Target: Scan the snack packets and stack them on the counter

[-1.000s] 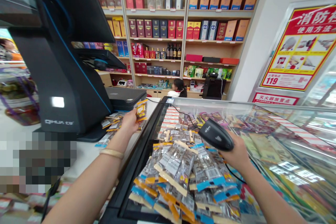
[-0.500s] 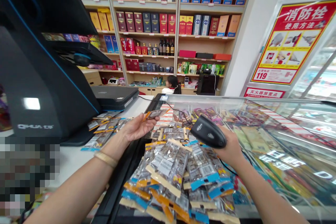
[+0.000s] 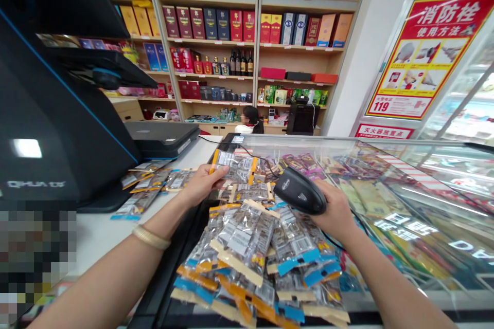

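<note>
Right grip (image 3: pixel 335 212) on scanner (image 3: pixel 299 191); "119" poster (image 3: pixel 429 57) beyond.

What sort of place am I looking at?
Probably a shop checkout: the right hand grips what looks like a barcode scanner, a till-like terminal stands on the left, and shelves of boxes rise behind.

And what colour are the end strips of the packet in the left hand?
The packet has orange end strips, best seen in the head view.
</note>
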The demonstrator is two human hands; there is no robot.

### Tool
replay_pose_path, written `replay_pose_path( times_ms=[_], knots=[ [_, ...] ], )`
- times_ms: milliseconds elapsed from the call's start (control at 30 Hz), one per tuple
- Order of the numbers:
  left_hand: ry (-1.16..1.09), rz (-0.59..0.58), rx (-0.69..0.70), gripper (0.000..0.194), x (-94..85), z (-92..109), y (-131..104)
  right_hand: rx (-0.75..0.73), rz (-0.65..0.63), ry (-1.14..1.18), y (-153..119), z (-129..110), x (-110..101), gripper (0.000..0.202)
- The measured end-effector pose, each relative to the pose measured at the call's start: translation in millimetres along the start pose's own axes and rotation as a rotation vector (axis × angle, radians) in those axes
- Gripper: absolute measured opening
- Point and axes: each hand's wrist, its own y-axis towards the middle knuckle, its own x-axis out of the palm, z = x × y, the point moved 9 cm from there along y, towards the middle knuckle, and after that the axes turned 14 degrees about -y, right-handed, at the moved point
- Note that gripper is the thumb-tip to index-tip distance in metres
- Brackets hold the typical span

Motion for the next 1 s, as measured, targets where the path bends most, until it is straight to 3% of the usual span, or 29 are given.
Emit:
replay_pose_path(
  times_ms=[167,400,567,633,733,900,1000],
  knots=[
    [-0.003,-0.028,-0.019,0.054,2.8,-5.4,-0.4,0.018,-0.033,0.002,1.8,0.5,0.6,0.007],
    [-0.073,0.006,-0.009,0.04,4.3,-0.9,-0.7,0.063,0.007,0.027,-0.2,7.4,-2.5,0.02],
    [-0.233,-0.119,-0.082,0.078,23.5,4.6,-8.8,0.06,0.031,0.015,-1.2,9.9,-3.6,0.024],
    [-0.237,-0.182,-0.136,0.082,32.7,1.3,-12.5,0.05,0.025,0.018,-1.0,9.3,-2.9,0.021],
    [-0.219,-0.218,-0.152,0.076,39.1,-2.9,-14.0,0.048,0.009,0.02,-0.7,9.0,-1.5,0.02],
    [-0.201,-0.176,-0.049,0.059,34.4,-0.4,-9.8,0.037,0.016,0.025,-0.7,8.0,-2.4,0.02],
    [-0.115,-0.214,-0.05,0.049,36.5,-3.6,-9.8,0.028,0.024,0.017,-0.8,7.4,-3.2,0.018]
  ],
)
